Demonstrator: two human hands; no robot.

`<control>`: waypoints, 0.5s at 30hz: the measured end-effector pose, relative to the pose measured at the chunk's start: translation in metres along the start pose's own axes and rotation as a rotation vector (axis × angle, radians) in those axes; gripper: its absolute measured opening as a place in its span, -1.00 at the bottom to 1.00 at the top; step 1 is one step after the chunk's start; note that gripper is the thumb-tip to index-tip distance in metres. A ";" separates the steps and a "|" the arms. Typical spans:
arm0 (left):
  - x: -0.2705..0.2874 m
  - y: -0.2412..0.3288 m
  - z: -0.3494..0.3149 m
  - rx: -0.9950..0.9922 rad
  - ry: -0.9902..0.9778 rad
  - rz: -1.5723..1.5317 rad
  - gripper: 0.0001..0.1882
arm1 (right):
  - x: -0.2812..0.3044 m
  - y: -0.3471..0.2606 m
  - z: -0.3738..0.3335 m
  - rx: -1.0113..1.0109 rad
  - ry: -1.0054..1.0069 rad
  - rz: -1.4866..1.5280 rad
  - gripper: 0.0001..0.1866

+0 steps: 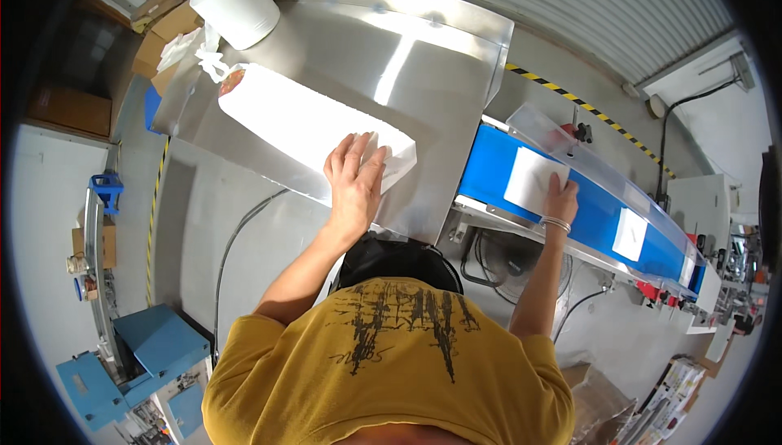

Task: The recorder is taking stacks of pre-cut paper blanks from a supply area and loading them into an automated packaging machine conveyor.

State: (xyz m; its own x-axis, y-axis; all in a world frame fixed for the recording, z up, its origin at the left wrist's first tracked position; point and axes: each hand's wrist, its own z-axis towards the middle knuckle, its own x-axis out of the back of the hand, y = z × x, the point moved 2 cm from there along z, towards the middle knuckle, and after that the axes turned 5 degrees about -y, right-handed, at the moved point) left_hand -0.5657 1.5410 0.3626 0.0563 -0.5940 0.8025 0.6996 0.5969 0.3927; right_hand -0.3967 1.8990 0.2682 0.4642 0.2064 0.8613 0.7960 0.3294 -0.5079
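A long row of white sheets [301,123], wrapped in clear plastic, lies slantwise on a steel table. My left hand [356,180] rests at its near right end, fingers curled over the last sheets and gripping them. To the right, my right hand [560,201] holds the edge of a square white sheet [529,178] lying on a blue conveyor belt [489,164]. Its thumb and part of the fingers are hard to see. Farther along the belt lies another white sheet [630,235], apart from both hands.
A large white paper roll [236,5] stands at the table's far left corner, beside cardboard boxes [167,38]. A clear guard [603,156] runs along the belt's far side. Below the belt sits a round fan [517,266]. The steel table [342,46] has a raised back rim.
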 end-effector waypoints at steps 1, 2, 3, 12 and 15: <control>0.000 0.000 -0.001 -0.004 0.004 0.000 -0.67 | 0.009 -0.011 -0.006 0.000 0.005 0.003 -0.58; 0.001 0.000 -0.002 -0.016 -0.004 0.002 -0.68 | 0.021 -0.036 -0.020 0.200 0.221 -0.202 -0.55; 0.001 0.000 -0.002 -0.029 -0.011 0.002 -0.69 | 0.025 -0.056 -0.034 0.397 0.439 -0.409 -0.49; 0.021 0.014 0.013 0.003 -0.035 -0.038 -0.69 | -0.055 -0.179 -0.092 1.322 -0.559 0.437 -0.52; 0.006 -0.007 0.008 0.043 0.005 0.003 -0.66 | -0.061 -0.127 -0.087 0.485 -0.830 0.869 -0.63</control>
State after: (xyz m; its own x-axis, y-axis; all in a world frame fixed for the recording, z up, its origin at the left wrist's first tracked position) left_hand -0.5761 1.5375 0.3681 0.0623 -0.5949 0.8014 0.6679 0.6215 0.4094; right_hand -0.4925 1.7644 0.2814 0.2377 0.9685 0.0736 0.0545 0.0623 -0.9966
